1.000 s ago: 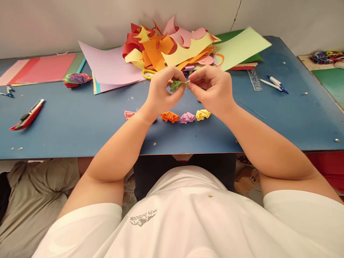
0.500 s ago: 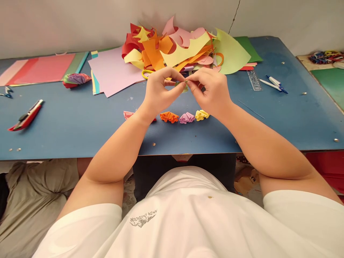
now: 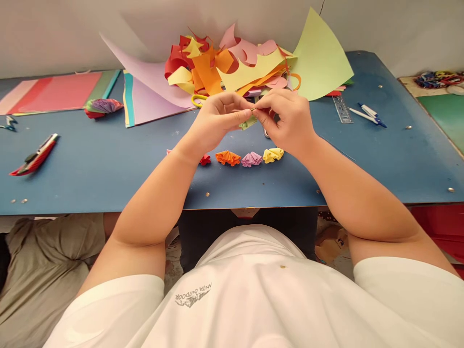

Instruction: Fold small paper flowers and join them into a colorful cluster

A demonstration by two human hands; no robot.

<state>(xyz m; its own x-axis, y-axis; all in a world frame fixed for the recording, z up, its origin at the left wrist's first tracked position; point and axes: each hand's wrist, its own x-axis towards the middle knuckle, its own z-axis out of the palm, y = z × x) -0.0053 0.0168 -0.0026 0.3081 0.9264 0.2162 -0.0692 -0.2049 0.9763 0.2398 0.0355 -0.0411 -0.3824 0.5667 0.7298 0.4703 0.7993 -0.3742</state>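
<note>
My left hand (image 3: 219, 116) and my right hand (image 3: 286, 116) meet over the table, both pinching a small light green folded paper piece (image 3: 248, 123) between thumb and fingertips. Most of that piece is hidden by the fingers. Below the hands lies a row of pleated paper pieces: a red one (image 3: 205, 160), an orange one (image 3: 228, 158), a purple one (image 3: 252, 159) and a yellow one (image 3: 273, 154). My left forearm covers most of a pink one at the row's left end.
Behind my hands is a heap of paper scraps (image 3: 210, 72) with yellow-handled scissors (image 3: 197, 100). A lilac sheet (image 3: 155, 89) and a green sheet (image 3: 322, 58) curl upward. A red utility knife (image 3: 35, 155), a clear ruler (image 3: 342, 109) and pens (image 3: 369, 113) lie around. A person sits at left.
The lilac and green sheets at the back have lifted and curled up toward the wall. More of the light green piece shows under my fingers. My hands have barely moved.
</note>
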